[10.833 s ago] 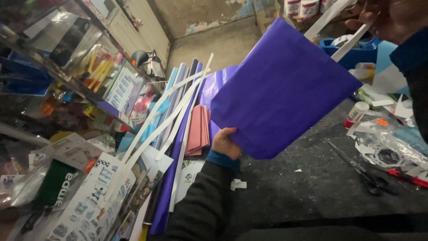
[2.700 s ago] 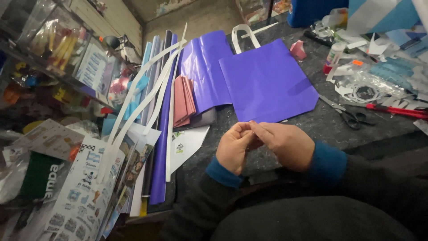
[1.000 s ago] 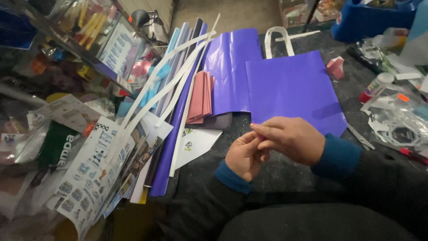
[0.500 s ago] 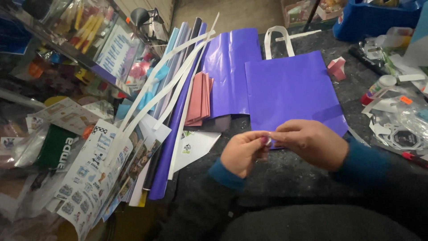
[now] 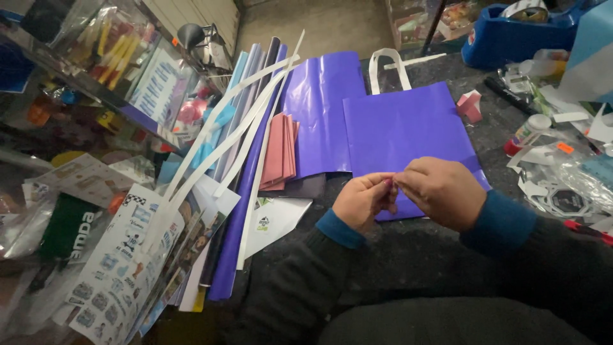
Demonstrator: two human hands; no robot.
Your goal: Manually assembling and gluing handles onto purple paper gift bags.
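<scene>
Both fingertips pinched together, left hand, right hand, over purple bag near edge, held item too small to tell

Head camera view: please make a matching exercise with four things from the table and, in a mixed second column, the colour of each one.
Things:
1. paper bag lying flat beyond the hands
2. bag handle
3. tape dispenser at the far edge
4. stack of folded card left of the bag

Colours:
A. blue
B. dusty pink
C. purple
D. white

Pairs: 1-C, 2-D, 3-A, 4-B
</scene>
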